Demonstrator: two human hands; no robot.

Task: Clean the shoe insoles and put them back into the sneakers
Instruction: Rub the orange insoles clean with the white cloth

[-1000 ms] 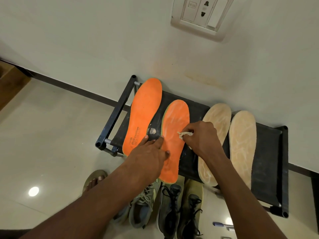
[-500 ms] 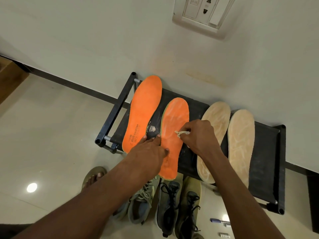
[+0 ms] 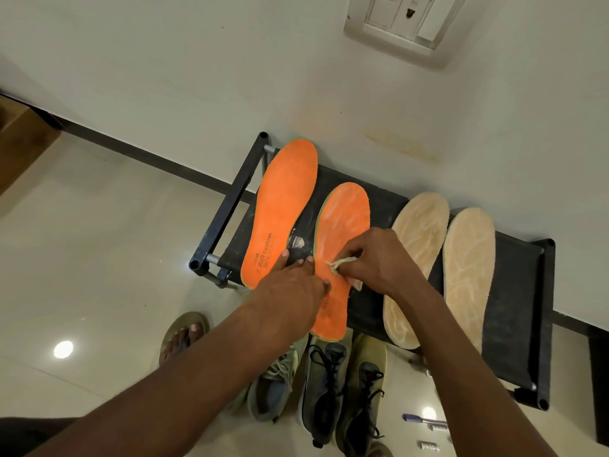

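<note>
Two orange insoles lie side by side on a low black rack (image 3: 514, 311): a longer one (image 3: 280, 206) at the left and a shorter one (image 3: 344, 219) beside it. My left hand (image 3: 290, 288) presses flat on the shorter insole's heel half, fingers straight. My right hand (image 3: 379, 262) grips a small white cloth (image 3: 339, 263) against the middle of the same insole. Two beige insoles (image 3: 418, 245) (image 3: 468, 268) lie to the right on the rack. Grey and dark sneakers (image 3: 323, 387) stand on the floor below the rack.
The rack stands against a white wall with a switch plate (image 3: 402, 24) above. A sandalled foot (image 3: 181, 338) rests on the glossy tile floor at the left. A pen (image 3: 425, 420) lies on the floor at the lower right.
My right hand with the cloth has slid a little down the shorter orange insole toward its middle. My left hand keeps pressing the insole in the same spot.
</note>
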